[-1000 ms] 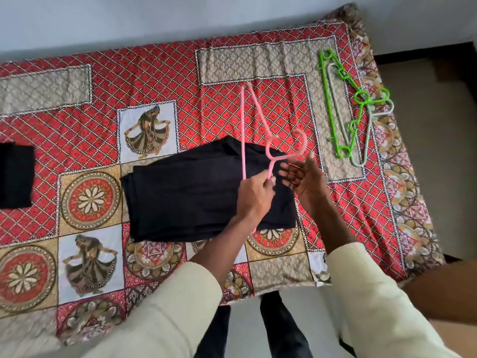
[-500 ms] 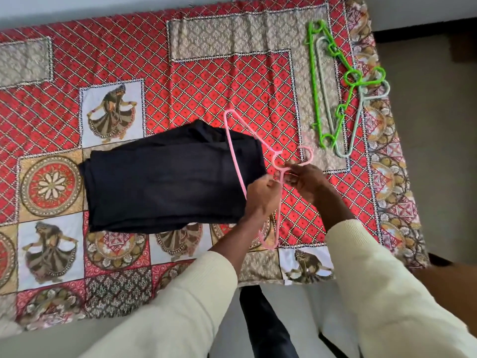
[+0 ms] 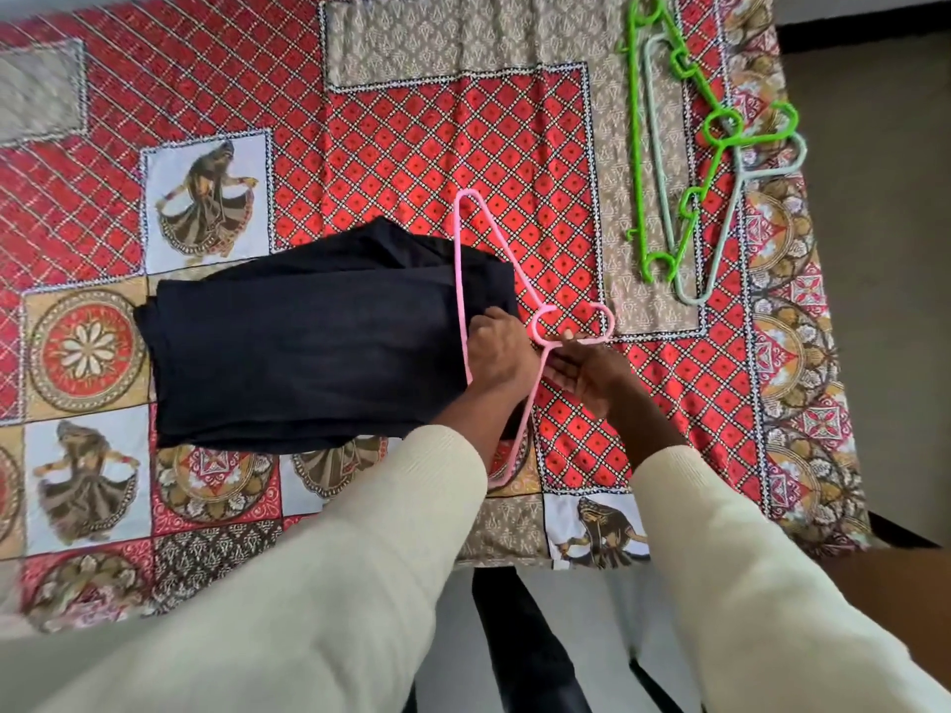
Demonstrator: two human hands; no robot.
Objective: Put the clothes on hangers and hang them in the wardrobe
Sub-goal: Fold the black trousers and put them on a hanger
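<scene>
The head view looks straight down on a bed (image 3: 411, 120) covered by a patchwork-print sheet of red diamond lattice, beige panels, round floral medallions and white squares with dancing figures. No brand, label or legible writing shows on anything here.

A folded black garment (image 3: 309, 347) lies flat on the bed, left of centre. A pink hanger (image 3: 494, 249) lies partly over the garment's right edge: its long bar crosses the cloth, one corner points toward the far side of the bed, and its hook curls to the right over the sheet.

The left hand (image 3: 499, 352) rests on the garment's right edge where the pink bar crosses it, fingers curled down at the cloth and bar; whether they pinch the cloth, the bar or both cannot be told. The right hand (image 3: 586, 373) sits just right of it, fingertips pinched on the hanger's neck at the base of the hook. The two hands nearly touch. Both arms wear cream sleeves (image 3: 360, 584) entering from the near edge.

Far to the right on the bed, well apart from the garment, a bright green hanger (image 3: 637, 146) lies across a pale grey-green hanger (image 3: 656, 162), their hooks pointing right toward the bed's edge.

Below the near edge of the bed, dark trouser legs (image 3: 520, 645) stand on a pale floor (image 3: 602, 620).
</scene>
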